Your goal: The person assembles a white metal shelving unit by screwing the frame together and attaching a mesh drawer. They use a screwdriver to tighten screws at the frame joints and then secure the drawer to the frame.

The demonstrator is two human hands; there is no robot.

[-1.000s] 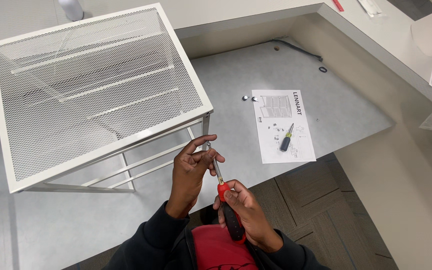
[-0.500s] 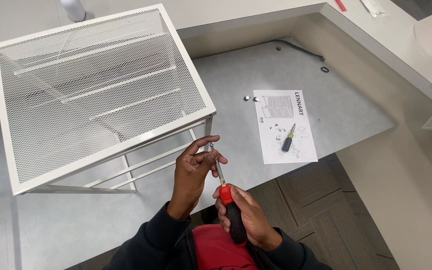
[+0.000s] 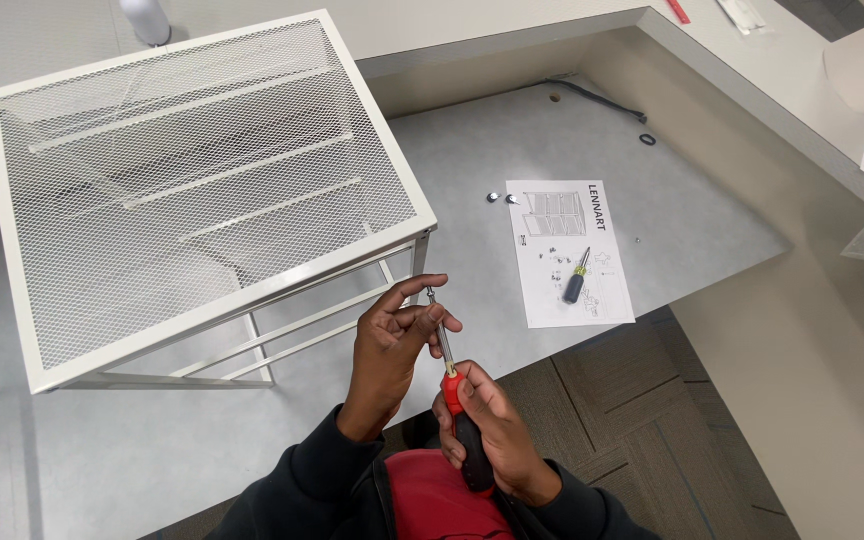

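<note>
Red and black in the handle, a screwdriver (image 3: 460, 420) sits clamped in the right hand (image 3: 492, 435) at the bottom centre of the frame, its metal shaft angled up and to the left. The left hand (image 3: 392, 345), just above, pinches the shaft near its tip between thumb and fingers, close to the lower right corner leg of a white mesh-topped metal frame (image 3: 207, 190) that fills the upper left of the frame. Both hands hang at the near edge of the grey tabletop (image 3: 472, 250), over patterned carpet (image 3: 632, 420). To the right of the frame's corner, open tabletop runs to an instruction sheet (image 3: 570, 252) with a small second screwdriver (image 3: 576, 282) lying on it. Two small metal fittings (image 3: 502, 198) lie just beyond the sheet's upper left corner. Farther back, a dark cable (image 3: 597, 97) and a small black ring (image 3: 647, 139) rest near the raised counter edge (image 3: 752, 90).
</note>
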